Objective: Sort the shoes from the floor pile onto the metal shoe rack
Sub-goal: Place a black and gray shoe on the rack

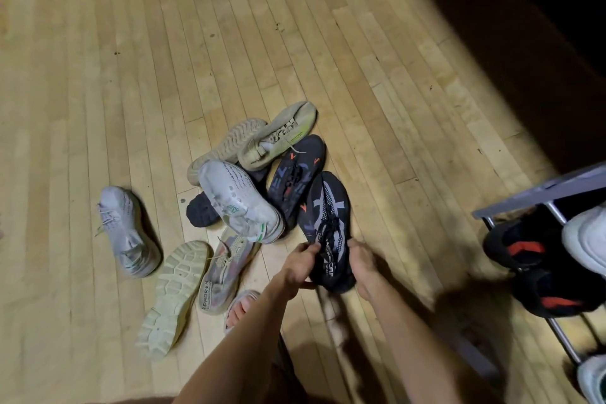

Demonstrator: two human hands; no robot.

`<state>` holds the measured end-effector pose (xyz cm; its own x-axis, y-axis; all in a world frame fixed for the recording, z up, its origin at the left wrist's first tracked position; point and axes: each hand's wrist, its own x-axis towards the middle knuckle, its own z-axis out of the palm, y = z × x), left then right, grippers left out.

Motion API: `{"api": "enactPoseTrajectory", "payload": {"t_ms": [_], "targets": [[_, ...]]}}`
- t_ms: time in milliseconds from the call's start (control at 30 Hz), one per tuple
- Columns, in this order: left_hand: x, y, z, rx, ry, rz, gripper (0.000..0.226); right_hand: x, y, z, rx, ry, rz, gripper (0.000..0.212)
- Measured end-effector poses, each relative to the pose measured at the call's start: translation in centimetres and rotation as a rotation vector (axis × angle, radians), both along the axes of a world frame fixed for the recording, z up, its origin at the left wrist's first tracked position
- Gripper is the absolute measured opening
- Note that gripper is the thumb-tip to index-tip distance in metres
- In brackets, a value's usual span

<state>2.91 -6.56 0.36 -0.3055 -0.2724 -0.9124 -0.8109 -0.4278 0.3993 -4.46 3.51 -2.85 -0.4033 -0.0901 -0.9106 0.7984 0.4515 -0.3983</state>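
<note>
hands: both on the same shoe, near 6 o'clock. Left hand [300, 264] pinches the collar edge on one side, right hand [360, 267] curls round the other side. Looks to me like they're steadying it by the opening so it comes up level.

held shoe: dark knit sneaker [328, 226] with grey stripes and an orange mark, heel toward the person, toe pointing to 12. Can't tell if it's off the wood floor [131, 59] yet. White lettering on the heel reads something like "CAF", rest too blurry.

foot: sandalled foot [241, 308] at about 7 o'clock, just beside the pile.

close pile: pale sole-up shoe [173, 295] at 8 o'clock, next to a grey multicolour sneaker [226, 272] whose heel says "APOREN" or thereabouts.

rack: metal shoe rack [541, 193] off at 3 o'clock, already carrying black-and-red shoes [524, 251] and a white shoe [587, 239]. Guessing the dark one goes there.

middle pile: white knit sneaker [239, 200] lying over a black shoe [203, 210]; the matching dark sneaker [295, 174] touches the held one.

loner: another white sneaker [126, 229] at 9 o'clock, apart from the heap.

far pile: beige sneaker [278, 138] with lime trim, and a beige sole [229, 144] turned up, toward 12.
</note>
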Motion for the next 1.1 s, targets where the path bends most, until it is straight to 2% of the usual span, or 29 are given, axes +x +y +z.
{"api": "enactPoseTrajectory", "payload": {"t_ms": [167, 267, 333, 433, 500, 600, 900, 1100], "targets": [[-1.0, 0.6, 1.9, -0.015, 0.068, -0.063, 0.034, 0.2, -0.6, 2.2, -0.042, -0.017, -0.133, 0.045], [-1.3, 1.0, 3.7, -0.002, 0.099, -0.074, 0.039, 0.3, -0.3, 3.7, -0.044, 0.053, -0.208, 0.051], [-1.3, 1.4, 5.1, 0.047, 0.138, -0.054, 0.035, -0.1, 0.4, 3.7, -0.037, 0.090, -0.256, 0.050], [-1.3, 2.3, 7.7, 0.116, 0.203, -0.048, 0.029, -1.3, 2.0, 4.1, -0.026, 0.185, -0.208, 0.051], [-1.6, 3.0, 9.7, 0.136, 0.239, -0.081, 0.028, -1.9, 3.1, 7.2, -0.060, 0.206, -0.204, 0.037], [-2.2, 3.9, 12.7, 0.104, 0.280, -0.147, 0.025, -1.6, 4.8, 14.1, -0.108, 0.230, -0.211, 0.030], [-2.1, 9.9, 22.2, 0.046, 0.484, -0.235, 0.030, -0.4, 11.4, 24.1, -0.203, 0.326, -0.282, 0.033], [-0.3, 14.3, 26.1, 0.085, 0.564, -0.328, 0.032, 1.7, 16.5, 29.1, -0.200, 0.409, -0.370, 0.032]]}}
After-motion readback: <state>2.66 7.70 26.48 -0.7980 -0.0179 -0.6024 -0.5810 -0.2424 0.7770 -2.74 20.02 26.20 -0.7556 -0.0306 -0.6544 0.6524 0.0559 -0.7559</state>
